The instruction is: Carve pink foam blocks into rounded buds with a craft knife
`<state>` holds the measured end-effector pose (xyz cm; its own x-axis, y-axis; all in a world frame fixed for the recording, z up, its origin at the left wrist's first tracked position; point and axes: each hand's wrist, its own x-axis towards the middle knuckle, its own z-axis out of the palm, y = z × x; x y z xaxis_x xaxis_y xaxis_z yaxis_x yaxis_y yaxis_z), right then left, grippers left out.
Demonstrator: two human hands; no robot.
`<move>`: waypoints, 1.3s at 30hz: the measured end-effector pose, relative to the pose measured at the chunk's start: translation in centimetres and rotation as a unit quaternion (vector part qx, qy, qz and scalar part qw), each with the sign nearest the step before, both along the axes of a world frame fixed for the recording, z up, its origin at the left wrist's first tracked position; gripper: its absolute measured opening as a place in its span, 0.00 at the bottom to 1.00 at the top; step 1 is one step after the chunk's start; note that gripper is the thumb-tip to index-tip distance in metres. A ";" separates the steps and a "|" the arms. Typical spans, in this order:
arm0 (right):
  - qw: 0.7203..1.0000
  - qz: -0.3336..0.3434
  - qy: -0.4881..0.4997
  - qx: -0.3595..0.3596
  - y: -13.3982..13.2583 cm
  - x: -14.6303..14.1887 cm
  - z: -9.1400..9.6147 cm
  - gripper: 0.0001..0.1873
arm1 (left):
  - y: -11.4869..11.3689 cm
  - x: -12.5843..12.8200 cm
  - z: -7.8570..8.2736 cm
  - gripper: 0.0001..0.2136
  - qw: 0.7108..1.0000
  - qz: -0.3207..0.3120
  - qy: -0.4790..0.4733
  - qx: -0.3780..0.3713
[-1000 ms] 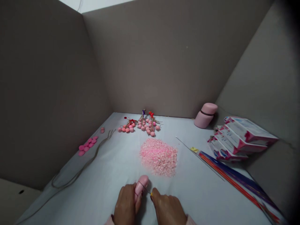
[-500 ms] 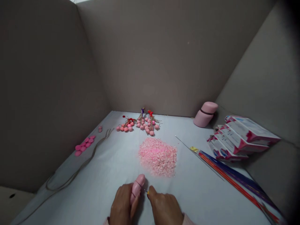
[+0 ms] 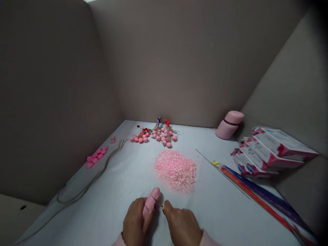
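My left hand (image 3: pixel 135 218) is wrapped round a pink round-ended roll (image 3: pixel 152 201), tilted up and to the right. Dark lines ring the roll at two places along its length. Close to its right side, my right hand (image 3: pixel 182 223) is closed on a small tool (image 3: pixel 162 206) with a yellow handle and a thin metal tip. That tip points at the roll near the upper line; whether it touches is too small to tell. Beyond both hands lies a pile of pink shavings (image 3: pixel 176 171).
Bunches of pink balls (image 3: pixel 162 136) tied with twine lie at the back. Twine (image 3: pixel 101 172) and pink discs (image 3: pixel 94 158) are on the left. At right are a pink flask (image 3: pixel 227 130), stacked boxes (image 3: pixel 271 150), and red and blue strips (image 3: pixel 256 191). Grey walls (image 3: pixel 164 68) enclose the table.
The whole view has shifted slightly, moving things a little to the right. Both hands keep their grips, with the tool's tip still beside the roll.
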<state>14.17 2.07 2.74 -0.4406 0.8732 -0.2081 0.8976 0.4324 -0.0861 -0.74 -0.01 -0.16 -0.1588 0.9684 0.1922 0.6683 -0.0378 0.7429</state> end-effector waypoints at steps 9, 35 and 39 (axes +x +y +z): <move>1.000 0.003 0.006 0.004 -0.3 0.3 0.1 0.14 | 0.1 -0.1 -0.3 0.15 1.000 0.004 0.028 0.006; 1.000 -0.014 0.012 -0.010 -0.4 0.8 -0.1 0.12 | 0.3 -0.8 -0.9 0.15 1.000 0.004 0.012 0.006; 0.999 -0.004 0.033 -0.002 -0.2 0.7 -0.2 0.12 | 0.2 -0.6 -0.7 0.14 1.000 0.013 0.021 0.009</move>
<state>14.82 1.85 2.59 -0.4466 0.8760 -0.1822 0.8933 0.4251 -0.1460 -1.33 0.17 -0.84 -0.1746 0.9608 0.2155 0.6994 -0.0330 0.7140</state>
